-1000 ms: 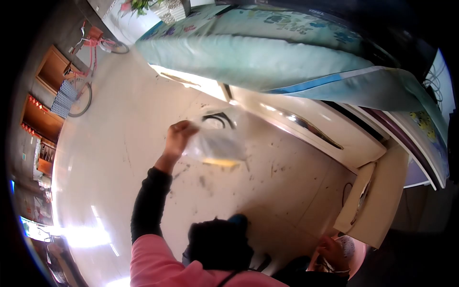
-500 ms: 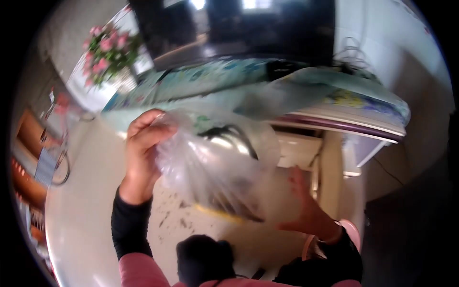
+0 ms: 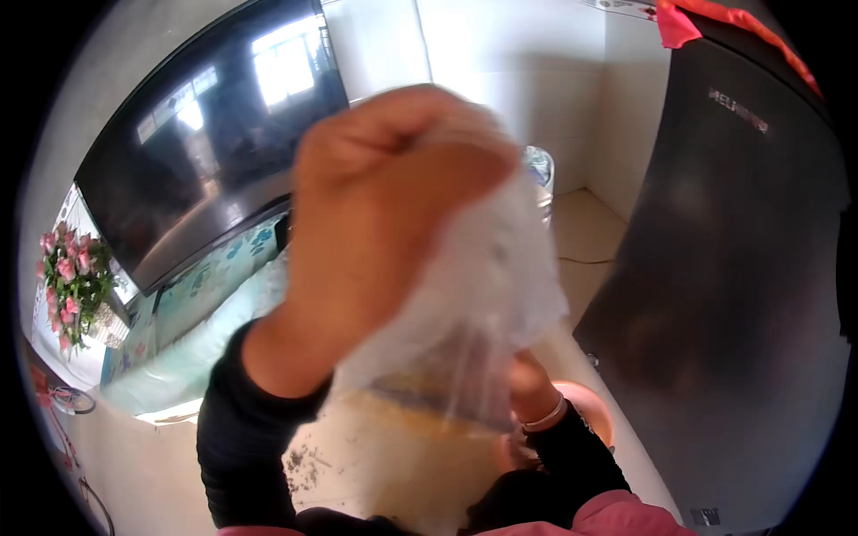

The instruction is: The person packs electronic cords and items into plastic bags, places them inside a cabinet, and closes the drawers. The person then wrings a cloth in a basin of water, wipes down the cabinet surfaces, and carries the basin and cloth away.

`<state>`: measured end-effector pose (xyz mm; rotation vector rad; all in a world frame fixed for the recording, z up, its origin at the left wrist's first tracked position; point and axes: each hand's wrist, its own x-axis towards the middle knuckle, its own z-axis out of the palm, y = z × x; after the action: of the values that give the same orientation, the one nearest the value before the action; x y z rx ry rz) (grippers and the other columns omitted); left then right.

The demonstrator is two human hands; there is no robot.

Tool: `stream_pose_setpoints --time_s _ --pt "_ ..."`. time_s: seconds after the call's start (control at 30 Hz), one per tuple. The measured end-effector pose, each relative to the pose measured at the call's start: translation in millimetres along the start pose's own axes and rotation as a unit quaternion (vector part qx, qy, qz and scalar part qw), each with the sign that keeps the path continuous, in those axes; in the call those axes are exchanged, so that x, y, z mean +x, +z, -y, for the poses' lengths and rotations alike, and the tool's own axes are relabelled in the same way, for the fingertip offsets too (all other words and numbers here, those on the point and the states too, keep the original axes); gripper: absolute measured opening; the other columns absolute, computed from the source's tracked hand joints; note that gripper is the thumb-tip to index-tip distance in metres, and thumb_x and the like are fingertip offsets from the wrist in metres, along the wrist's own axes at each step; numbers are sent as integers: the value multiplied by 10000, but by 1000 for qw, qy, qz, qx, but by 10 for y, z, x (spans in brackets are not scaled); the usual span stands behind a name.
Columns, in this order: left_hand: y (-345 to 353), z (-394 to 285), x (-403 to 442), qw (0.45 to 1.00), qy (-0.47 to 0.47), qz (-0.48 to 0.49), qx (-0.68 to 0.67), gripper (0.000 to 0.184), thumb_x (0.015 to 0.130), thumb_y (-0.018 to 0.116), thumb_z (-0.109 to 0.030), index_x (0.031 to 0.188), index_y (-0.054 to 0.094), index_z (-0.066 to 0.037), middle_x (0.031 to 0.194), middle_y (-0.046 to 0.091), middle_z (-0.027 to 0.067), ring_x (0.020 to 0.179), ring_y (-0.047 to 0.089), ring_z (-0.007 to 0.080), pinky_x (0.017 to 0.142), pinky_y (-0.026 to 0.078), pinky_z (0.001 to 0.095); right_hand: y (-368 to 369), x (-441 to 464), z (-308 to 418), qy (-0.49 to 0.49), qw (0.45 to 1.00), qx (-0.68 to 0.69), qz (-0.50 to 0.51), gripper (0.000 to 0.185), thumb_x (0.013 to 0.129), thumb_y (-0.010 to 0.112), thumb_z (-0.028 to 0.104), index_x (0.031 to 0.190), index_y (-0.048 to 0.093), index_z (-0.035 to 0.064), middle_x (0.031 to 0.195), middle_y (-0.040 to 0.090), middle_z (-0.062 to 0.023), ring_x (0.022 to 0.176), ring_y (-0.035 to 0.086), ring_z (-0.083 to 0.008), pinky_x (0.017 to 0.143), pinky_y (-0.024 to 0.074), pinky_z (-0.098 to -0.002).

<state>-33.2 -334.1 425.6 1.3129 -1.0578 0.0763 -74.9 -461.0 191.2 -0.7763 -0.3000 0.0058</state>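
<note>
left hand (image 3: 384,196) clamps a plastic bag (image 3: 492,286) that partly hides the right hand (image 3: 531,386), grip unclear, near a pink tub (image 3: 597,411).

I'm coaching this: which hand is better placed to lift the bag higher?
Left, likely: the left hand grips the bag near its top; the right hand is lower, partly hidden.

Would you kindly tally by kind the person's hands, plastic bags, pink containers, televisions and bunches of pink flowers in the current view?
Hands: 2, the left hand and the right hand
Plastic bag: 1
Pink container: 1
Television: 1
Bunch of pink flowers: 1
Total: 6
</note>
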Motion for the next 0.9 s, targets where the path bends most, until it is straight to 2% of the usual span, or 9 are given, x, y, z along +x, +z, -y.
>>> stream_pose_setpoints --time_s 0.1,0.17,0.27,0.37,0.5,0.63,0.77,0.83,0.9 --pt "332 110 106 998 -41 51 22 78 765 608 -88 781 628 -15 660 577 -24 535 475 21 479 355 174 -517 -190 23 -100 989 -105 -16 680 763 629 196 1344 325 17 1272 464 -69 1146 473 -205 967 384 -337" --pt "459 341 205 994 -6 71 84 74 771 616 -98 780 627 -25 631 547 -46 507 440 7 448 326 173 -477 -392 267 -3 991 -94 -99 656 758 635 194 1325 359 14 1260 476 -78 1148 468 -206 965 383 -337" --pt "533 674 200 990 -15 86 109 71 772 626 -98 772 618 -27 605 515 -62 498 421 4 439 315 179 -518 -534 344 -89 958 -80 -259 637 769 643 189 1315 364 17 1223 495 -91 1078 512 -201 911 428 -322" --pt "570 958 156 988 -59 105 97 87 779 633 -94 770 605 -12 586 490 -55 508 419 21 459 329 201 -789 -673 326 -83 931 -187 -303 425 856 497 168 1241 455 -8 1148 553 -96 1006 559 -186 864 454 -310" --pt "597 1400 82 960 -81 181 198 118 802 630 -112 800 602 3 583 467 -40 494 404 36 454 328 222 -1173 -632 196 -165 922 -111 -333 500 816 600 94 1271 414 3 1173 535 -80 1047 522 -185 855 455 -326" --pt "597 1923 -7 942 -209 189 182 131 825 605 -81 893 617 29 628 535 8 531 487 62 461 391 228 -1726 -593 -129 -166 927 -83 -326 491 822 600 68 1273 417 8 1202 521 -71 1085 494 -177 946 379 -306" --pt "645 2375 -105 930 -347 92 79 192 840 578 -51 992 610 60 698 604 59 597 591 109 494 473 230 -2057 -560 -321 -51 932 -201 -297 563 843 638 164 1305 361 -2 1225 490 -56 1101 472 -167 972 338 -280" --pt "648 2565 -143 916 -387 74 83 196 839 575 -42 1004 607 59 731 620 63 632 616 121 513 489 226 -1994 -536 -295 -55 928 -245 -275 608 863 619 265 1335 318 27 1247 463 -60 1103 471 -190 918 414 -328" --pt "556 2890 -213 926 -216 186 248 193 838 572 -36 1001 607 61 751 630 77 624 621 127 523 491 223 -1797 -503 -138 184 903 -209 -328 619 866 597 351 1338 313 68 1257 444 -72 1106 465 -208 790 503 -383"
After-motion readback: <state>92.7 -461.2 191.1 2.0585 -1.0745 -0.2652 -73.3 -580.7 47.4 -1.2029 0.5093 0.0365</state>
